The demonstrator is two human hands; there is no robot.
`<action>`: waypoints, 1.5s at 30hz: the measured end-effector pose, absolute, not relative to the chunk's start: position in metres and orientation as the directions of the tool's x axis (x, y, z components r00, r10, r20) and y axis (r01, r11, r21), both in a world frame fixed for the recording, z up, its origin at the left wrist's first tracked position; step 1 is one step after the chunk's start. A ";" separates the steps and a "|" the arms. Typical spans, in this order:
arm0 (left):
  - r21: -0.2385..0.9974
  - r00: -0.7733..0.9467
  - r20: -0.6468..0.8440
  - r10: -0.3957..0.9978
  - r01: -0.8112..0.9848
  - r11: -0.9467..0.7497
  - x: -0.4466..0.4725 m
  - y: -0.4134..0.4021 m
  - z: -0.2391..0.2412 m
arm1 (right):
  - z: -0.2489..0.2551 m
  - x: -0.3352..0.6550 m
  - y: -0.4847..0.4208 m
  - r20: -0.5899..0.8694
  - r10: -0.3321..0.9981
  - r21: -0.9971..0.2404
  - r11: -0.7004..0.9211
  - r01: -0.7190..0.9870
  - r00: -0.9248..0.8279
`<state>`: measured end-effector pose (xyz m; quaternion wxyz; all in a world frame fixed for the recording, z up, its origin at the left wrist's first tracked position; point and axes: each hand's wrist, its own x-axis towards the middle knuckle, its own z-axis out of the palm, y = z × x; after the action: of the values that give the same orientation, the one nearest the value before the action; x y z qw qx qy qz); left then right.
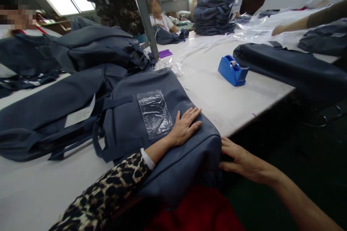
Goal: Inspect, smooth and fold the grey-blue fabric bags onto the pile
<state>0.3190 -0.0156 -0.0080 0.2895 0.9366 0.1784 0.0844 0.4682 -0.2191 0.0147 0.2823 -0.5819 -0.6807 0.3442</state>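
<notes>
A grey-blue fabric bag point(130, 126) lies on the white table point(217, 97), its near end hanging over the table edge. A clear plastic film patch point(155, 113) covers its front pocket. My left hand point(185, 126) rests flat on top of the bag beside the film, fingers stretched out. My right hand point(241, 160) presses against the bag's overhanging right end, fingers extended and partly hidden by the fabric. A leopard-print sleeve covers my left forearm.
More grey bags point(51, 115) lie to the left. A blue tape dispenser point(232, 71) stands mid-table. A dark bag point(292, 68) lies at right, a stack of bags point(213, 14) at the back. Other people sit behind; another person's arm point(306, 20) reaches in at top right.
</notes>
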 end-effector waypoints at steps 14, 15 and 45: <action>0.598 0.913 0.097 0.396 0.265 -0.756 0.320 -0.019 -0.008 | -0.028 0.443 -0.229 0.388 0.914 -0.298 0.242 0.924 -0.114; 0.598 0.913 0.099 0.396 0.264 -0.757 0.320 -0.019 -0.008 | -0.034 0.440 -0.229 0.446 0.889 -0.258 0.241 0.936 -0.106; 0.836 0.828 0.230 0.512 0.101 -0.540 0.300 -0.011 -0.006 | -0.025 0.418 -0.249 0.438 0.781 -0.661 -0.055 0.749 0.444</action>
<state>0.3003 -0.0112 -0.0057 0.4442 0.8465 0.1811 0.2309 0.4176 -0.2494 -0.0247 0.4416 -0.7259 -0.5269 0.0186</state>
